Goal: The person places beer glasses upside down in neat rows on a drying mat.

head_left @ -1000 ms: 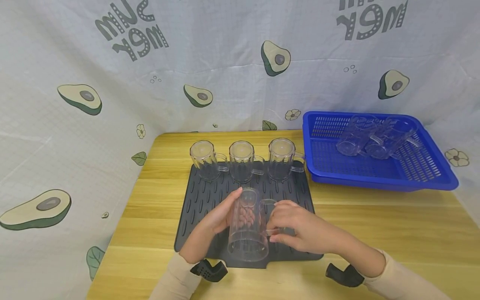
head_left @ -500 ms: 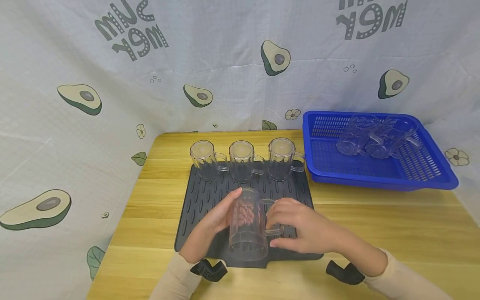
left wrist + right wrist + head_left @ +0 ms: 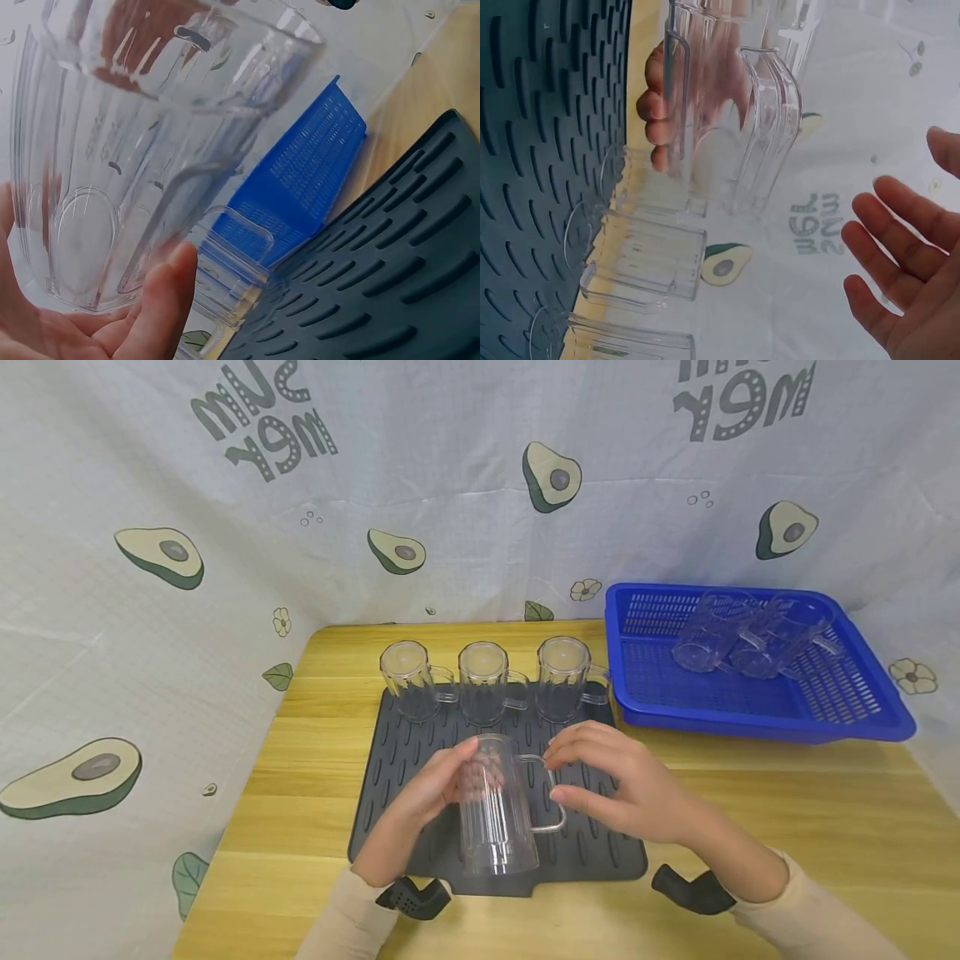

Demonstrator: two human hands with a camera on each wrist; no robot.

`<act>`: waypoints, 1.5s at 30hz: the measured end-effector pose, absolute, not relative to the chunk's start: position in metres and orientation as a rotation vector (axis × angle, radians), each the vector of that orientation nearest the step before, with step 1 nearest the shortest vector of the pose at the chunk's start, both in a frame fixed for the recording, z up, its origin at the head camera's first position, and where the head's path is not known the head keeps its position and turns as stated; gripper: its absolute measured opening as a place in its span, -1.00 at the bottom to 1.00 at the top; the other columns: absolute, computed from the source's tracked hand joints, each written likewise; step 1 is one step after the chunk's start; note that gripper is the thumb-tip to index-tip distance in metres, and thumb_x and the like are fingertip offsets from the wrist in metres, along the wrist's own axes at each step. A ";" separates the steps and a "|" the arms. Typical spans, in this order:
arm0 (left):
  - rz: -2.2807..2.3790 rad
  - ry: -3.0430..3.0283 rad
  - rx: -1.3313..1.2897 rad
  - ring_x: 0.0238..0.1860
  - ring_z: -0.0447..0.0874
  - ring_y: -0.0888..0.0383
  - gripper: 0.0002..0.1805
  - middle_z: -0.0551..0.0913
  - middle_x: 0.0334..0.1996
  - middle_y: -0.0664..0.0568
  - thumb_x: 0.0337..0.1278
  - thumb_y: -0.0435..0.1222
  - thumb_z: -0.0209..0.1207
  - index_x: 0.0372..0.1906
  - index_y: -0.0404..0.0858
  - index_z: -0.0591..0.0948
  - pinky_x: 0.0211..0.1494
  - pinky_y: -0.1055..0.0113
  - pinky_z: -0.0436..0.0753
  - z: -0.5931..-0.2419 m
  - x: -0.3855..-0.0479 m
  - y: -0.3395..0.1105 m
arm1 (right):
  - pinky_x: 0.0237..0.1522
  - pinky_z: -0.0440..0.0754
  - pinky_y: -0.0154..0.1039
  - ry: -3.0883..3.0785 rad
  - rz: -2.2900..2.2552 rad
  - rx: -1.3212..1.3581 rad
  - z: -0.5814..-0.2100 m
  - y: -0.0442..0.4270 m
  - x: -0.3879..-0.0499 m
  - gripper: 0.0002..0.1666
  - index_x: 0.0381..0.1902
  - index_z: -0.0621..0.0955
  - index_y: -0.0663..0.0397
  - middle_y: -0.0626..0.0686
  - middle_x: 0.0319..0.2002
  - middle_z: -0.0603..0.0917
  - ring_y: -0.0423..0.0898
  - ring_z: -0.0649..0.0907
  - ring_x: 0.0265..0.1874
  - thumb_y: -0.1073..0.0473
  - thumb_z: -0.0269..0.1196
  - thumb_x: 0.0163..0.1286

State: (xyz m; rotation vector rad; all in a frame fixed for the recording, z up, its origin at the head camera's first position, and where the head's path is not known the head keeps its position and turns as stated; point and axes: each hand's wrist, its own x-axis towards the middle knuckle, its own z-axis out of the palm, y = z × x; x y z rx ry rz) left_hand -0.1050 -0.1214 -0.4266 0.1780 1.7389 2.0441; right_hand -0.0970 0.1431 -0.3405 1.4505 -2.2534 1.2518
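Observation:
A clear ribbed mug (image 3: 497, 827) is tilted above the dark drying mat (image 3: 600, 852), its handle to the right. My left hand (image 3: 438, 781) grips it around the far end, thumb and fingers on either side, as the left wrist view also shows at the mug (image 3: 150, 150). Beside the handle, my right hand (image 3: 618, 781) has its fingers spread and holds nothing; the right wrist view shows a gap between the hand (image 3: 907, 262) and the mug's handle (image 3: 780, 120).
Three clear mugs (image 3: 483, 685) stand upside down in a row along the mat's far edge. A blue basket (image 3: 757, 722) at the back right holds two clear mugs (image 3: 705, 635) lying on their sides. A patterned white curtain (image 3: 465, 460) hangs behind the wooden table (image 3: 277, 827).
My right hand has come off the mug's handle and moved slightly away and up, fingers opening. The mug has tilted and turned a little in my left hand.

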 end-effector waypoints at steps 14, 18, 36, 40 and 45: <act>2.032 1.977 0.365 -0.23 0.66 0.17 -0.09 0.68 -0.24 -0.07 0.12 0.19 0.23 0.23 -0.55 0.40 -0.09 0.21 0.68 -0.409 -0.095 -0.129 | 0.09 0.50 -0.27 -2.307 1.269 1.288 -0.347 0.147 -0.100 -0.66 0.05 0.62 0.03 -0.05 0.01 0.65 -0.12 0.56 0.06 0.23 0.31 0.31; 2.008 2.010 0.419 -0.24 0.65 0.11 -0.12 0.64 -0.17 -0.11 0.09 0.17 0.26 0.22 -0.50 0.43 -0.18 0.25 0.66 -0.403 -0.091 -0.128 | 0.09 0.52 -0.23 -2.350 1.281 1.250 -0.350 0.147 -0.100 -0.60 0.11 0.60 0.05 -0.02 0.06 0.64 -0.11 0.55 0.11 0.26 0.31 0.31; 2.052 2.018 0.634 -0.03 0.60 -0.02 -0.17 0.58 0.02 -0.17 -0.03 -0.01 0.44 0.26 -0.41 0.43 -0.04 0.12 0.63 -0.393 -0.082 -0.127 | 0.07 0.58 -0.11 -2.430 1.430 1.245 -0.366 0.141 -0.094 -0.46 0.30 0.46 0.14 0.00 0.07 0.66 -0.06 0.62 0.07 0.32 0.24 0.36; 2.049 2.038 0.684 -0.02 0.63 0.00 -0.17 0.59 0.02 -0.15 -0.04 -0.01 0.44 0.27 -0.38 0.43 0.01 0.11 0.60 -0.393 -0.083 -0.127 | 0.02 0.60 -0.07 -2.448 1.449 1.245 -0.369 0.140 -0.094 -0.49 0.29 0.46 0.15 0.04 0.04 0.67 -0.07 0.64 0.03 0.29 0.22 0.39; 2.034 2.057 0.751 -0.02 0.64 0.02 -0.18 0.58 0.03 -0.15 -0.05 -0.06 0.46 0.29 -0.35 0.42 0.03 0.12 0.62 -0.395 -0.084 -0.128 | 0.00 0.62 -0.11 -2.473 1.484 1.239 -0.373 0.139 -0.093 -0.51 0.28 0.47 0.15 0.02 0.01 0.69 -0.08 0.65 0.01 0.29 0.20 0.41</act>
